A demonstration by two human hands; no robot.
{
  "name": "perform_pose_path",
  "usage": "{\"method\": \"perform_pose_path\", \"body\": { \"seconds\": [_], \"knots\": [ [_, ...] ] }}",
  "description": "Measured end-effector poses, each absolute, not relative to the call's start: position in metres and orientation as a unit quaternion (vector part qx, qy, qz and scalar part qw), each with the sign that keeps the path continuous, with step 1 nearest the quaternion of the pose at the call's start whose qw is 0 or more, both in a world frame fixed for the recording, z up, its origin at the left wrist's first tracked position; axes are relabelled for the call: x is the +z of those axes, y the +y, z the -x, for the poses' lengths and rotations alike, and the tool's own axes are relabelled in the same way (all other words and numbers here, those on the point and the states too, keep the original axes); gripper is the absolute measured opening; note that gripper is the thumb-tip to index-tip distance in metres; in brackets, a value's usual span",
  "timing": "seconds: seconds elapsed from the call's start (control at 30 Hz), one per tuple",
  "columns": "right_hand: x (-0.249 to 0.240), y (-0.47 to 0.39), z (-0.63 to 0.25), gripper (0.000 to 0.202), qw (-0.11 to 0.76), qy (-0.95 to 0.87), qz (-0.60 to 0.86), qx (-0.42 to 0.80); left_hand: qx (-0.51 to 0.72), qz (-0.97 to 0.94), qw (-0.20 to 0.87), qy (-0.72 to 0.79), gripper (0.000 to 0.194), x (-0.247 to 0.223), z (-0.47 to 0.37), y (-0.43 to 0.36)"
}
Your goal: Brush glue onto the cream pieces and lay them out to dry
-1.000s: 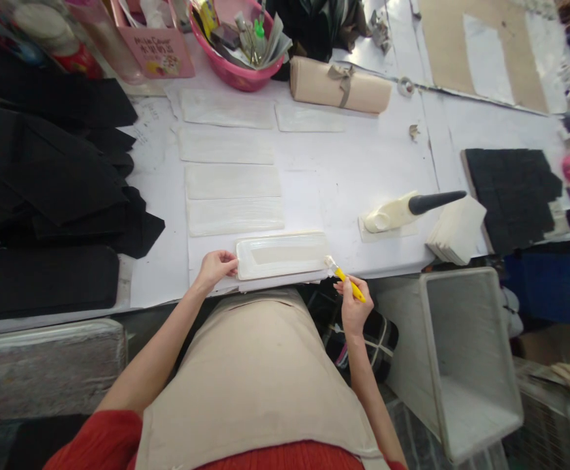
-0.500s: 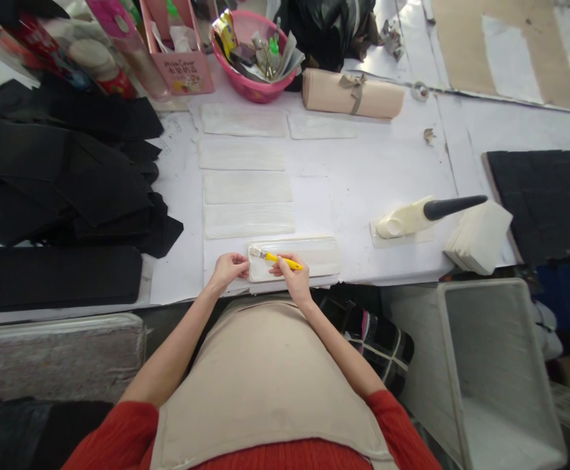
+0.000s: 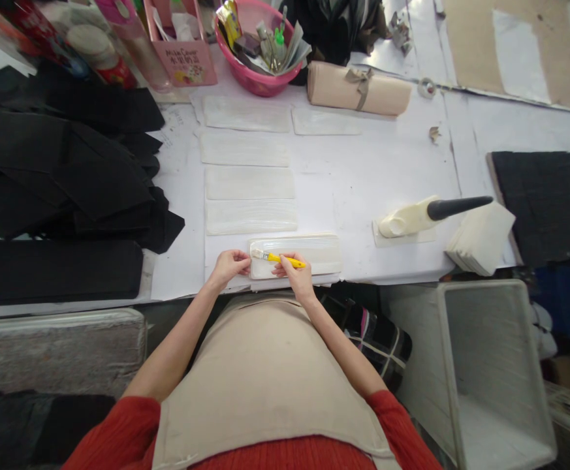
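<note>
Head view, worktable with white covering [image 3: 363, 170], contents as follows.

Item: one pale rectangular strip [image 3: 321, 254], wet-looking streaks on top, lying lengthwise at the table's near edge, in front of the person.

Item: one yellow-handled brush [image 3: 273, 258], bristles over the strip's left end, pointing left.

Right hand [image 3: 298, 277]: thumb and fingers pinching the brush handle above the strip.

Left hand [image 3: 230, 266]: thumb and fingertips drawn together at the strip's left end; whether they pinch its edge, cannot tell.

Beyond the strip: five similar pale pieces [image 3: 250, 215], four in a column, one right of the topmost.

Right: cream object with tapered black handle [image 3: 407, 219]; beside it, a stack of cream pieces [image 3: 480, 238].

Left: heap of black pieces [image 3: 44, 170].

Far side: pink basin [image 3: 260, 85] of small articles; beside it, a tied beige roll [image 3: 333, 88].
</note>
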State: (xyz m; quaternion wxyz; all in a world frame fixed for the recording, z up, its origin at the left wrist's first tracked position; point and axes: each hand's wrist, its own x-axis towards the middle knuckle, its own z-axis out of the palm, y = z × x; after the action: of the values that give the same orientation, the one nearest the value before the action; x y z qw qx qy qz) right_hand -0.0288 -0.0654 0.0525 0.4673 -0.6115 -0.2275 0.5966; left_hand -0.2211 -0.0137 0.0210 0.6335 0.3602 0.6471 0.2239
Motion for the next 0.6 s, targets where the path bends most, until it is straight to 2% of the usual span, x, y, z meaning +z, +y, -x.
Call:
{"method": "perform_pose_path", "body": {
  "seconds": [0.2, 0.37, 0.53, 0.6],
  "knots": [
    [0.043, -0.075, 0.020, 0.032, 0.448, -0.268, 0.641, 0.563, 0.228, -0.367, 0.627, 0.648, 0.026, 0.020, 0.220, -0.015],
    [0.042, -0.097, -0.033, 0.034, 0.479, -0.270, 0.713, 0.435, 0.234, -0.369, 0.607, 0.664, 0.020, 0.022, 0.216, -0.017],
    [0.048, -0.114, -0.076, 0.031, 0.487, -0.285, 0.785, 0.257, 0.235, -0.364, 0.616, 0.658, 0.021, 0.025, 0.216, -0.016],
    [0.053, -0.114, -0.068, 0.029, 0.489, -0.305, 0.779, 0.248, 0.233, -0.363, 0.619, 0.656, 0.022, 0.025, 0.216, -0.016]
  ]
}}
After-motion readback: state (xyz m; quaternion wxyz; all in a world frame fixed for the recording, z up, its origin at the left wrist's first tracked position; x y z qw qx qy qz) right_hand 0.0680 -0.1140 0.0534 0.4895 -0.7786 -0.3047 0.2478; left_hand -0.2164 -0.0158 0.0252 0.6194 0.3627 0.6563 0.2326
